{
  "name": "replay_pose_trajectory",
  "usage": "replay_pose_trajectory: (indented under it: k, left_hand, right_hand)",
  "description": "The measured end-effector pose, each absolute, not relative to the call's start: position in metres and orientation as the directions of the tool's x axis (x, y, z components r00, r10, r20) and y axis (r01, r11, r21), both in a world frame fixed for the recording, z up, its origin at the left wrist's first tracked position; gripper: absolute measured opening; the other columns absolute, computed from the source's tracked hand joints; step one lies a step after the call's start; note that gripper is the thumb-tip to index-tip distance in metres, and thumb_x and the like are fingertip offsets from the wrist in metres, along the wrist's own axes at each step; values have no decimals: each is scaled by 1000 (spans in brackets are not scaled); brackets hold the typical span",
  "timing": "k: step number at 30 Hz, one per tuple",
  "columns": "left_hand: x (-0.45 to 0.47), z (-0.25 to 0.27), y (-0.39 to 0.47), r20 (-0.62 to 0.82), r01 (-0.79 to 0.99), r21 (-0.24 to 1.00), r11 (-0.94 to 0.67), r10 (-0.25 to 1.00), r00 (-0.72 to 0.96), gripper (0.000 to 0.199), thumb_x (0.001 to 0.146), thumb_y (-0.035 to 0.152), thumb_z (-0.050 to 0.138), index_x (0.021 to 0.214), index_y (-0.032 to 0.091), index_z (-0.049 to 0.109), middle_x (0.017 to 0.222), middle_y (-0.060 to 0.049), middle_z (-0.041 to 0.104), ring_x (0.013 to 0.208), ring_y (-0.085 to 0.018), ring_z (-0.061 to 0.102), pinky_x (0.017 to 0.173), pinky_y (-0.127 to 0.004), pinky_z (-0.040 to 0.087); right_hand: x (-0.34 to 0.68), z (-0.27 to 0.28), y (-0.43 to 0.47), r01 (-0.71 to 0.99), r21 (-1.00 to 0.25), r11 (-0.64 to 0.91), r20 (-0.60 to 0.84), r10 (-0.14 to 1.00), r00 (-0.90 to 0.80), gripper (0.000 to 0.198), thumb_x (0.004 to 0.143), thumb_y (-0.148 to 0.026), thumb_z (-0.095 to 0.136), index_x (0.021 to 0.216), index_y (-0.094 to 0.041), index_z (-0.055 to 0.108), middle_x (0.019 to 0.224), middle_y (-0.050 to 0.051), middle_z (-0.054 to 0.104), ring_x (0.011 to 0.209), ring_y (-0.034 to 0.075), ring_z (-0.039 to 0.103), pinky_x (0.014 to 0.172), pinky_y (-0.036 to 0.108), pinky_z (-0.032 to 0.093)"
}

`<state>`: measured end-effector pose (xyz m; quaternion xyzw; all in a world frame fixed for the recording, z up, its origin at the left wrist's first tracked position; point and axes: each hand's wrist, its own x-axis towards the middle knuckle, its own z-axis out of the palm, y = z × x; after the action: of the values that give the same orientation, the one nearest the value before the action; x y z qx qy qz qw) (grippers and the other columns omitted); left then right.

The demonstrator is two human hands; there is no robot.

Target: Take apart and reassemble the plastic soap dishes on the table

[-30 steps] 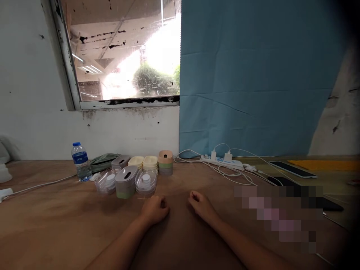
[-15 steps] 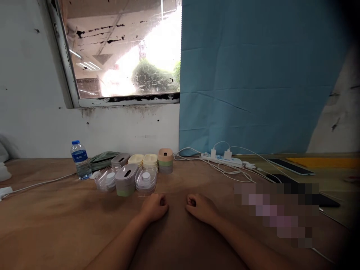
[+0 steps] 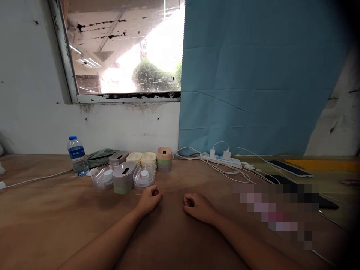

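Observation:
My left hand (image 3: 148,201) is loosely curled on the brown table (image 3: 64,225), with nothing in it. Just beyond it sits a clear plastic container (image 3: 138,177) with a white round cap. My right hand (image 3: 198,207) rests across from it, fingers curled in and holding nothing. Left of the clear container stands a mauve-lidded box (image 3: 123,179) with a green base. Another clear container (image 3: 101,179) is at its left. Behind them are small cream stacked containers (image 3: 149,159) and a box (image 3: 164,160) in peach, green and grey tiers.
A water bottle (image 3: 77,157) with a blue cap and a green pouch (image 3: 101,157) are at the back left. A white power strip (image 3: 225,160) with chargers and tangled cables lies along the wall. Further right are a phone (image 3: 289,168) and a pixelated patch.
My left hand has moved a little left and away from me, toward the clear container. My right hand stays nearly in place. The view has shifted slightly.

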<state>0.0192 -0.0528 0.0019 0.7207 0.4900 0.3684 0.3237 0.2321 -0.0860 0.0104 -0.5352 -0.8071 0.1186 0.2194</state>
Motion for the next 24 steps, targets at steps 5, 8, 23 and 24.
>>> replay_pose_trajectory:
  k: [5, 8, 23, 24]
  left_hand:
    - [12, 4, -50, 143, 327, 914, -240, 945, 293, 20, 70, 35, 46, 62, 18, 40, 46, 8, 35, 40, -6, 31, 39, -18, 24]
    - [10, 4, -47, 127, 227, 953, -202, 943, 307, 21, 68, 35, 48, 62, 18, 39, 45, 9, 32, 39, -5, 28, 38, -18, 21]
    - [12, 7, -59, 297, 440, 805, -399, 912, 283, 11, 66, 20, 50, 58, 14, 48, 54, 5, 44, 53, -8, 38, 50, -19, 28]
    - [12, 8, -61, 322, 472, 762, -444, 892, 319, 10, 66, 19, 49, 58, 14, 48, 54, 4, 44, 53, -8, 39, 50, -19, 28]
  right_hand:
    - [225, 4, -82, 822, -363, 439, 272, 894, -358, 12, 63, -14, 49, 55, -19, 41, 54, -4, 49, 52, 10, 43, 48, 20, 24]
    - [216, 6, -76, 826, -310, 471, 305, 872, -383, 12, 63, -13, 50, 55, -19, 43, 53, -4, 49, 51, 10, 44, 50, 21, 26]
    - [150, 74, 74, 964, -225, 144, 487, 873, -17, 49, 65, -35, 58, 111, -17, 53, 122, 15, 34, 109, 33, 38, 88, 39, 31]
    - [150, 73, 79, 966, -231, 118, 468, 883, 4, 49, 65, -38, 58, 110, -18, 55, 121, 14, 36, 107, 33, 40, 87, 40, 32]
